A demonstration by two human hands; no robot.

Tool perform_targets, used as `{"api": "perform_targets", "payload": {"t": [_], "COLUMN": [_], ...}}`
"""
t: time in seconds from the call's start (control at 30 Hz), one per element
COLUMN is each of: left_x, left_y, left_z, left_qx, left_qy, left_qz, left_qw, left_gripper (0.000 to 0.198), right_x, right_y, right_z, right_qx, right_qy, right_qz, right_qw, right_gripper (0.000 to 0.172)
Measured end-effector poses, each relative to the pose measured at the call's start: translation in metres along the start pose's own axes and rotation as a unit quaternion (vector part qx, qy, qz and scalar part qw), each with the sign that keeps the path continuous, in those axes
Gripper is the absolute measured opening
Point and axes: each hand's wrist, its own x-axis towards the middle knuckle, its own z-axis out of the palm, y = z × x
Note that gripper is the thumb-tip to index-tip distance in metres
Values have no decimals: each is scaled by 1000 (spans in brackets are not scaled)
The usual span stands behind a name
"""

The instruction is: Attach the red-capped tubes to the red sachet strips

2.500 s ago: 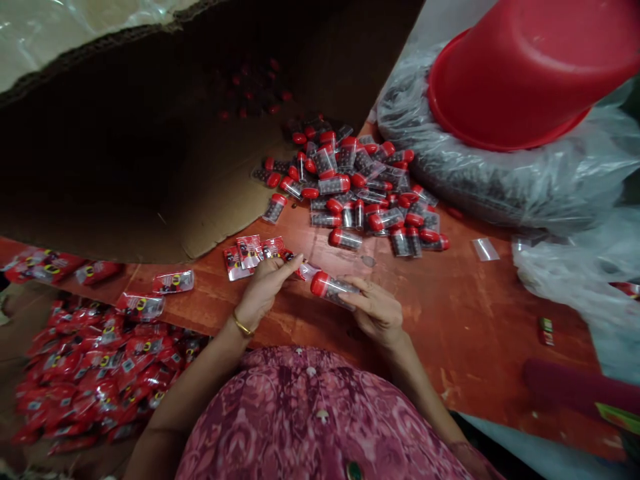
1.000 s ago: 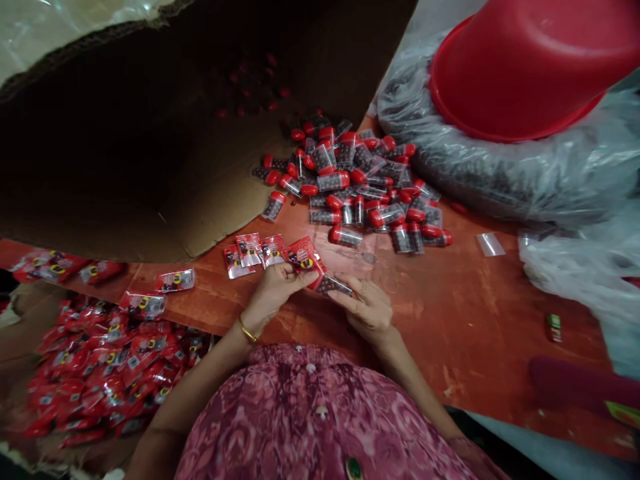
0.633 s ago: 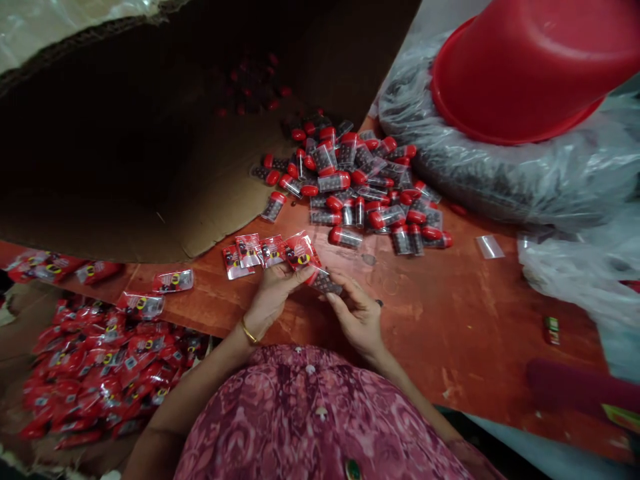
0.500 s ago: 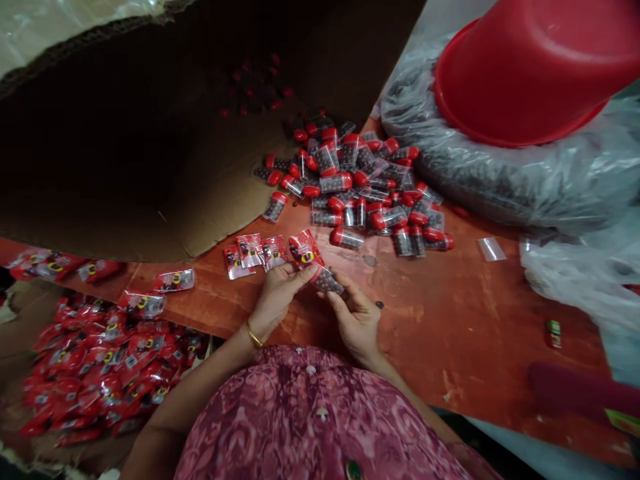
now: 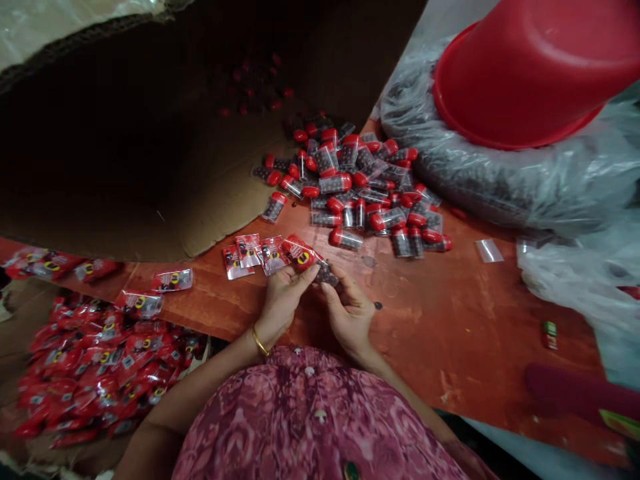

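Close in front of my body, both hands meet around a small red printed packet and a clear container of dark beads. My left hand (image 5: 283, 300) pinches the lower edge of the red packet (image 5: 300, 252), thumb on top. The fingers of my right hand (image 5: 350, 313) are closed on the container of dark beads (image 5: 327, 273), which meets the packet's lower end. Whether the container is partly inside the packet I cannot tell. Several flat red packets (image 5: 249, 250) lie just beyond my left hand. Past my hands is a heap of red-capped clear containers (image 5: 345, 180).
A large cardboard box (image 5: 220, 227) opens toward the heap, with more containers in its shade. Filled red packets (image 5: 100, 360) are piled low on the left. At right stand a red bucket (image 5: 525, 73) and a plastic-wrapped bundle (image 5: 500, 180). A small green-topped item (image 5: 549, 335) lies on the table.
The red packet has tilted over to the left and come down lower. My right hand has shifted slightly left, closer to my left hand.
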Motion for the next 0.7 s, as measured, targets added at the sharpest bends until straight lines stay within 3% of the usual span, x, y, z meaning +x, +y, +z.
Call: {"api": "perform_targets", "payload": {"t": [0.4, 0.57, 0.7], "left_x": [10, 13, 13], "left_y": [-5, 3, 6], "left_z": [-4, -6, -9], "left_qx": [44, 29, 109], "left_qy": [-3, -6, -2], "left_qz": [66, 77, 97], "left_qw": [997, 997, 989], "left_gripper": [32, 29, 31], "right_x": [13, 15, 10], "right_y": [-6, -8, -10], "right_z": [16, 17, 22], "right_qx": [136, 237, 225], "right_qy": [53, 9, -6], "right_qz": [115, 171, 134], "right_qw": [983, 956, 965], "right_gripper": [35, 30, 26]}}
